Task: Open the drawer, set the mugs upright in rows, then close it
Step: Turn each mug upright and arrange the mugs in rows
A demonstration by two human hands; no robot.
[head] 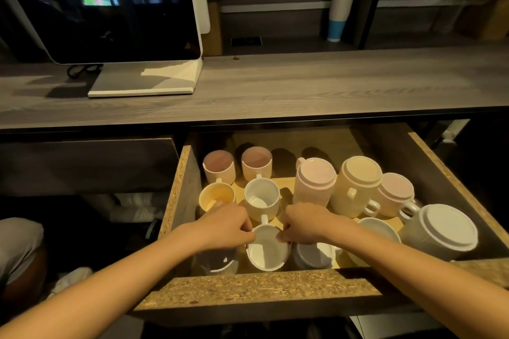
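The drawer (248, 290) stands pulled out under the desk, full of mugs. On its left side several mugs stand upright: two pink ones (219, 166) at the back, a yellow one (216, 195) and a white one (261, 198) in front of them. A white mug (267, 254) stands upright near the drawer front. My left hand (224, 224) pinches its rim on the left and my right hand (307, 224) pinches it on the right. On the right side several mugs sit upside down: pink (315, 179), yellow (358, 181), pink (394, 192) and a large white one (440, 231).
A grey wooden desk top (303, 85) overhangs the back of the drawer. A monitor (110, 8) on a white stand sits at the desk's left. A white and blue tumbler (338, 16) stands on the shelf behind. White pipes run under the desk at left.
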